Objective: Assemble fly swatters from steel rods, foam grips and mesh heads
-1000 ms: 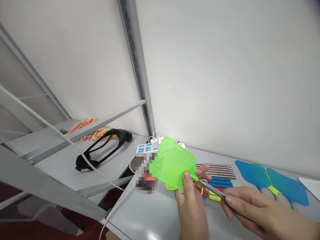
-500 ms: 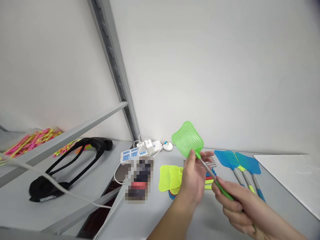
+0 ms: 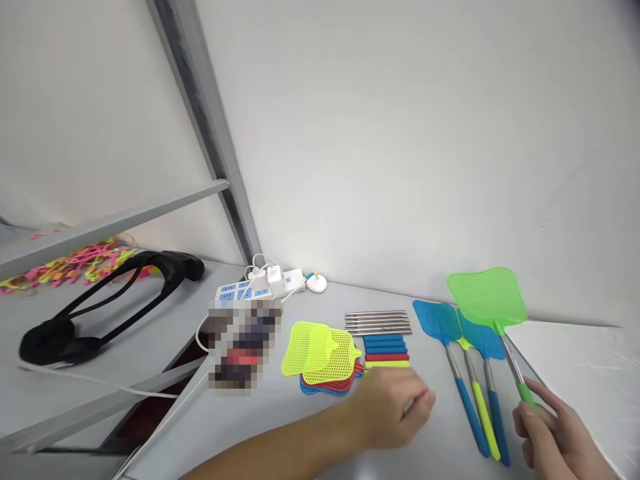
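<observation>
Head view: I see bright green perforated plastic fly swatter point(image 3: 487, 299) with silver metal shaft, raised at right, grip clamped in my right hand point(image 3: 555, 430). My left hand point(image 3: 395, 407) apart, loosely fisted, partly hiding yellow tubular handle point(image 3: 387, 365). Swatter head overlaps blue mesh swatter point(image 3: 484, 341). Yellow perforated paddles point(image 3: 343, 363) leftward.

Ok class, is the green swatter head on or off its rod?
On: the green head meets the metal rod above the right hand.
</observation>
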Tool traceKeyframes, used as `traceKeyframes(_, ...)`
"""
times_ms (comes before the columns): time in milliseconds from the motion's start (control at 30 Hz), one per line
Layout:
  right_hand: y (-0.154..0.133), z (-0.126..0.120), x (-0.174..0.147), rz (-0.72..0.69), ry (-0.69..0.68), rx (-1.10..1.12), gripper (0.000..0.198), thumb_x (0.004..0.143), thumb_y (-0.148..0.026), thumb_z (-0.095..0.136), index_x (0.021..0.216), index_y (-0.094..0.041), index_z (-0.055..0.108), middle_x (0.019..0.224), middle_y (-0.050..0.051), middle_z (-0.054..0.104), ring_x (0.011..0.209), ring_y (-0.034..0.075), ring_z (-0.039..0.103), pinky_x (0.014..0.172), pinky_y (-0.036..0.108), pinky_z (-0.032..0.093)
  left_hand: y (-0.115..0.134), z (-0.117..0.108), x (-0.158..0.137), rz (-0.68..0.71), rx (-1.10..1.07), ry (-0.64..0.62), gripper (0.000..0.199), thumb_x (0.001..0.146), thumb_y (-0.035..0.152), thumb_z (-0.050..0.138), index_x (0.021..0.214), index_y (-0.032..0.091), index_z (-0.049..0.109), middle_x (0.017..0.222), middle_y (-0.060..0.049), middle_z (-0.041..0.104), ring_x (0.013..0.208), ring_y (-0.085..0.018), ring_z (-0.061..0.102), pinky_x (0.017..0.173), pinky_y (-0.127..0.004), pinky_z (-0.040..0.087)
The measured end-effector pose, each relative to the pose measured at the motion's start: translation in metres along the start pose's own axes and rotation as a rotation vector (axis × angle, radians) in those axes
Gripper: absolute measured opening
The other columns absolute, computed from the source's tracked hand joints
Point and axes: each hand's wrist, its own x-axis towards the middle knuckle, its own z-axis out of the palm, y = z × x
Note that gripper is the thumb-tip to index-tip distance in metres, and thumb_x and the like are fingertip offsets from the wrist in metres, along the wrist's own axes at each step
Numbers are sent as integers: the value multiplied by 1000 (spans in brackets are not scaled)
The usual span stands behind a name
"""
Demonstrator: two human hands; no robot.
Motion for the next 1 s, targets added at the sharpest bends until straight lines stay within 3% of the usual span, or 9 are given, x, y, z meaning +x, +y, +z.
traceKeyframes(133, 3, 9, -1, 150, 66, -106, 57, 91, -61, 38, 134, -24, 44, 77, 3, 65, 66, 23, 62, 65, 36, 48, -9, 21, -25, 246, 180, -86, 27, 82, 25, 51, 56, 21, 44, 51, 2, 49, 47, -10, 44, 44, -24, 26)
traceKeyframes(233, -5, 14, 2, 195, 88, -158, 52, 93, -58, 37, 131, -24, 46, 80, 4, 67, 69, 24, 63, 64, 34, 46, -12, 27, -28, 315, 210, -121, 27, 80, 24, 54, 55, 22, 44, 51, 3, 48, 46, -10, 42, 44, -25, 26)
traceKeyframes(533, -4, 20, 4, 161, 103, -394, 46, 93, -52, 38, 122, -23, 57, 83, 7, 71, 74, 27, 67, 63, 35, 47, -20, 17, -20, 279, 101, -191, 21, 78, 17, 51, 59, 21, 42, 53, 2, 47, 46, -10, 41, 45, -27, 23)
traceKeyframes(800, -13, 36, 3, 64, 86, -466, 42, 96, -44, 34, 121, -19, 57, 113, 11, 67, 97, 29, 66, 81, 39, 48, -21, 12, -18, 228, 88, -244, 21, 82, 15, 49, 63, 21, 43, 55, 2, 47, 49, -11, 42, 49, -28, 25)
traceKeyframes(1000, -24, 40, 2, 95, 42, -582, 39, 99, -42, 29, 118, -21, 56, 106, 8, 65, 85, 25, 66, 68, 35, 45, -22, 11, -18, 203, 98, -280, 21, 84, 17, 49, 64, 21, 43, 57, 2, 47, 51, -11, 40, 50, -28, 24)
